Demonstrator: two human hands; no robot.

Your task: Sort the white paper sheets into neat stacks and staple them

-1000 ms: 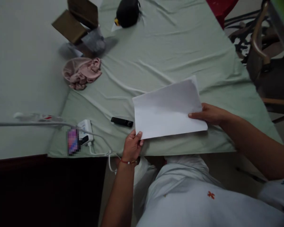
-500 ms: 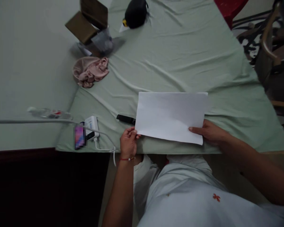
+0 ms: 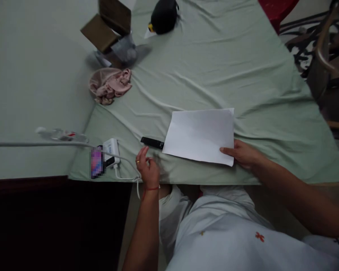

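Observation:
My right hand (image 3: pixel 241 153) grips a blank white sheet of paper (image 3: pixel 200 135) at its near right corner, thumb on top and fingers hidden beneath. My left hand (image 3: pixel 147 165) is off the paper, its fingers apart and holding nothing. It hovers by the table's front edge, left of the sheet. Just beyond its fingertips lies a slim black object (image 3: pixel 151 142), perhaps a marker or a small remote, whose right end meets the paper's left edge.
A white power strip (image 3: pixel 112 148) with cables and a phone (image 3: pixel 96 162) sit at the left. Farther back are a crumpled pink cloth (image 3: pixel 110 86), an open cardboard box (image 3: pixel 100 33) and a black pouch (image 3: pixel 164 17). Pale green cloth (image 3: pixel 214 67) covers the table.
My left hand has let go of the paper's near left corner, moved left and opened. The sheet, still in my right hand, has turned slightly, its right edge shifting left.

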